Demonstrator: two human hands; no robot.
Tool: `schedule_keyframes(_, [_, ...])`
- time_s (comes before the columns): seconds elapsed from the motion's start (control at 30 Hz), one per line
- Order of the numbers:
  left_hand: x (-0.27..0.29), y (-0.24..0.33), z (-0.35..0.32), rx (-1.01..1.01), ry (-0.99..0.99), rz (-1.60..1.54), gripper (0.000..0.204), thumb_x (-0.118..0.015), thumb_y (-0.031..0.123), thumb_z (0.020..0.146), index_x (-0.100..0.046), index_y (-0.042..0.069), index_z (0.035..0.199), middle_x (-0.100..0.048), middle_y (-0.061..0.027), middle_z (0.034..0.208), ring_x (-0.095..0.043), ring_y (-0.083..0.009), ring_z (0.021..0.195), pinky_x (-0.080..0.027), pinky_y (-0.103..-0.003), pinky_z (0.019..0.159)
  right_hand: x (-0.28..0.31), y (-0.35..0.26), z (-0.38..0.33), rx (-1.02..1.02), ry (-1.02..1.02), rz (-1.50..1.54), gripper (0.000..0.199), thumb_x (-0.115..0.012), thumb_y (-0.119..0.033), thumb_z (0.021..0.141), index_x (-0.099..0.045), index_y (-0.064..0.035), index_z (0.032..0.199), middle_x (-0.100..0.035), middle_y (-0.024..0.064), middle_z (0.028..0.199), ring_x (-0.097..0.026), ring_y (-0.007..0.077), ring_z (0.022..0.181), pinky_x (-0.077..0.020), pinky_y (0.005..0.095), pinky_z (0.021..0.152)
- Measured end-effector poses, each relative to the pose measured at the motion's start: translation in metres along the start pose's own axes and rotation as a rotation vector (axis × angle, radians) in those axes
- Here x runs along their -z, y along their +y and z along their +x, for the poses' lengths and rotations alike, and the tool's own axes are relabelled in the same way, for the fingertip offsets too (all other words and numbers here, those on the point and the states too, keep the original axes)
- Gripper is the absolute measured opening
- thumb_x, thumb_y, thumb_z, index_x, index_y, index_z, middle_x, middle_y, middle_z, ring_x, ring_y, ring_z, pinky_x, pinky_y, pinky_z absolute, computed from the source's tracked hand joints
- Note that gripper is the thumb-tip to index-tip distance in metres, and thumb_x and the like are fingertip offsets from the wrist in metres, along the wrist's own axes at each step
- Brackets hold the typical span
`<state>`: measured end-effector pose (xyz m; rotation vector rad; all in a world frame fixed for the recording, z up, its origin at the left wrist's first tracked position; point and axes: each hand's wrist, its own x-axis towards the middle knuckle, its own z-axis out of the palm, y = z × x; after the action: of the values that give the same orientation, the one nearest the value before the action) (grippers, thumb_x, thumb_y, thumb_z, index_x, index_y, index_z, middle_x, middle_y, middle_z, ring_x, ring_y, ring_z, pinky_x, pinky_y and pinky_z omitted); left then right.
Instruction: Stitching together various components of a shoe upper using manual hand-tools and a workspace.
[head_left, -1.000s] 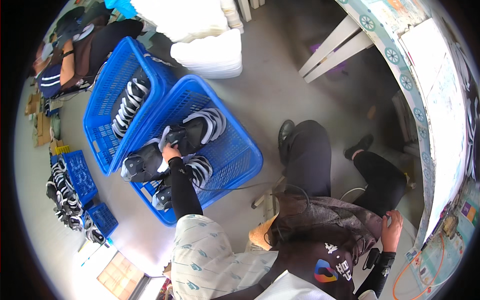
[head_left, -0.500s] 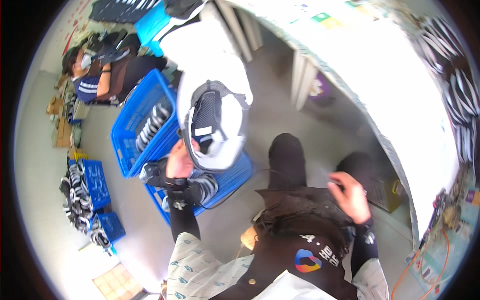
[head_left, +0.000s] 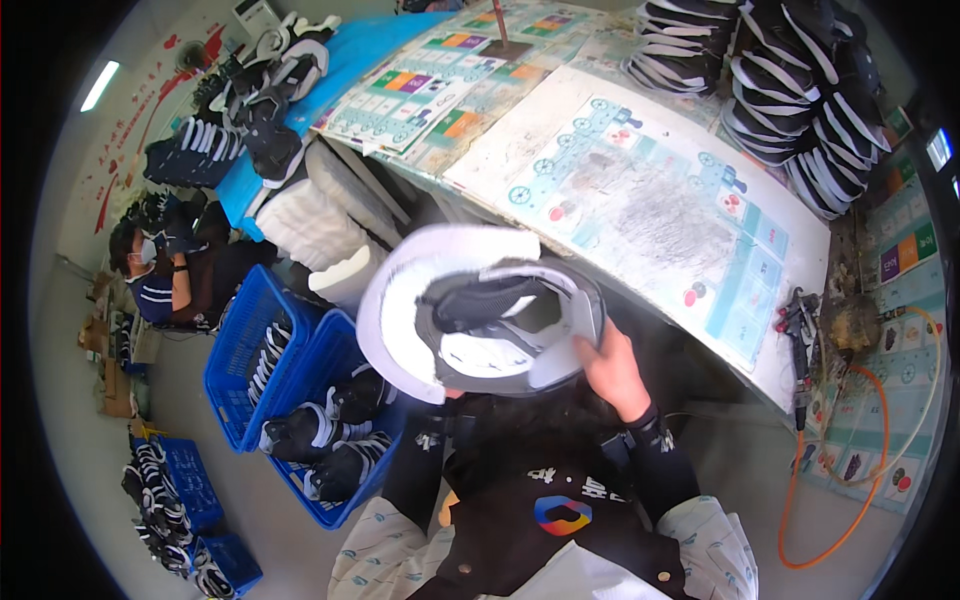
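In front of my lap I hold a white foam helmet liner (head_left: 395, 350) with black mesh padding inside and a grey-black rim, its hollow facing up toward me. My right hand (head_left: 615, 375) grips its right edge, thumb on top over the rim. My left hand (head_left: 455, 394) supports it from below at the near left; only a bit of skin shows, and its fingers are hidden beneath the liner. Left of me, a blue crate (head_left: 330, 515) holds several black and white padding pieces (head_left: 350, 465).
Another blue crate (head_left: 225, 400) contains stacked pads. A worktable with a white board (head_left: 480, 170) spans ahead and right, bearing pad stacks (head_left: 770, 90). An air tool (head_left: 800, 350) with an orange hose (head_left: 870, 470) hangs at right. A masked person (head_left: 160, 285) sits far left.
The liner has moved from over the crates at the left to the front of my lap. My right hand, formerly empty beside my lap, now grips it. My view has lifted toward the table.
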<state>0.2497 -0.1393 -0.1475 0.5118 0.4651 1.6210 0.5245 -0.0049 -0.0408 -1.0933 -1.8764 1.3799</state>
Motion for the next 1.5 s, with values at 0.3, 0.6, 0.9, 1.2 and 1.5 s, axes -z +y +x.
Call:
schedule_keyframes(0.3, [0.099,0.017,-0.125,0.087,0.74,0.692,0.041,-0.063,0.035,0.099,-0.068,0.003,0.125,-0.072,-0.0151,0.109,-0.069,-0.031,0.093,-0.056,-0.045,0.076,0.043,0.054,-0.012,-0.269,-0.388,-0.079,0.036,-0.06,-0.011,0.093,-0.062,0.0041,0.126,-0.073,0.0272,0.089,-0.076,0.0382,0.078,-0.0605,0.0459,0.071])
schedule_keyframes(0.6, [0.105,-0.044,-0.347,1.367,0.451,0.861,0.025,-0.064,0.033,0.098,-0.076,0.011,0.101,-0.076,-0.0108,0.097,-0.074,-0.0296,0.088,-0.059,-0.044,0.076,0.017,0.112,-0.004,-0.436,-0.422,-0.056,0.038,-0.057,-0.008,0.093,-0.057,0.0159,0.123,-0.073,0.0293,0.101,-0.077,0.0346,0.074,-0.0645,0.0405,0.065])
schedule_keyframes(0.9, [0.14,-0.018,-0.293,1.17,0.751,0.98,0.026,-0.061,0.031,0.099,-0.074,0.01,0.105,-0.076,-0.0128,0.101,-0.073,-0.0309,0.092,-0.058,-0.045,0.079,0.019,0.1,0.004,-0.51,-0.295,0.053,0.032,-0.066,-0.01,0.092,-0.064,0.0144,0.112,-0.073,0.0247,0.096,-0.077,0.0313,0.081,-0.0632,0.0415,0.064])
schedule_keyframes(1.2, [0.151,0.0,-0.272,1.114,0.769,1.041,0.027,-0.059,0.03,0.1,-0.073,0.008,0.109,-0.075,-0.0147,0.105,-0.072,-0.0322,0.096,-0.057,-0.045,0.081,0.017,0.121,0.013,-0.531,-0.322,0.079,0.036,-0.063,-0.006,0.094,-0.057,0.015,0.123,-0.072,0.025,0.106,-0.077,0.0322,0.081,-0.0665,0.0394,0.063])
schedule_keyframes(1.5, [0.16,0.013,-0.264,1.144,0.789,1.102,0.029,-0.056,0.029,0.102,-0.071,0.007,0.113,-0.074,-0.0166,0.109,-0.072,-0.0335,0.1,-0.057,-0.046,0.083,0.016,0.128,0.016,-0.525,-0.318,0.076,0.03,-0.064,-0.008,0.095,-0.061,0.0157,0.114,-0.072,0.0227,0.098,-0.076,0.0287,0.076,-0.0646,0.038,0.061])
